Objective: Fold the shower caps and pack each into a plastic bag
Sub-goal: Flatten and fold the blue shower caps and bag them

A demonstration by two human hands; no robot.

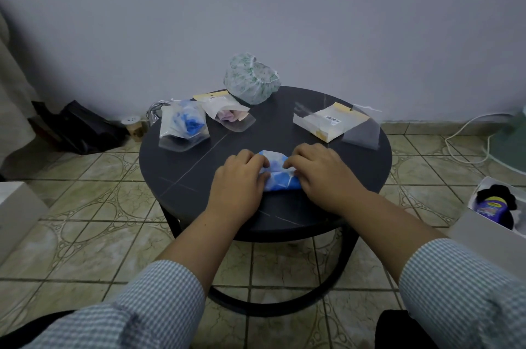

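The blue-and-white shower cap (280, 171) lies near the near edge of the round dark table (370, 155), directly between my two hands, already gathered into a compact packet. Its long axis runs near-to-far, slightly tilted; the far end peeks out beyond my fingertips.

Left hand (242, 175) sits on the cap's left side, fingers curled, pinching a fold at mid-packet. Right hand (321, 171) mirrors it on the right side, fingers curled inward and gripping the opposite edge. Both are equally near; neither has the advantage.

Fingertips nearly meet over the cap's middle, so I judge the next crease closes across the short axis.

The empty plastic bag (330, 121) lies far right, closer to my right hand. Two packed bags (183, 125) sit far left. A green-patterned cap (252, 78) waits unfolded at the far edge.
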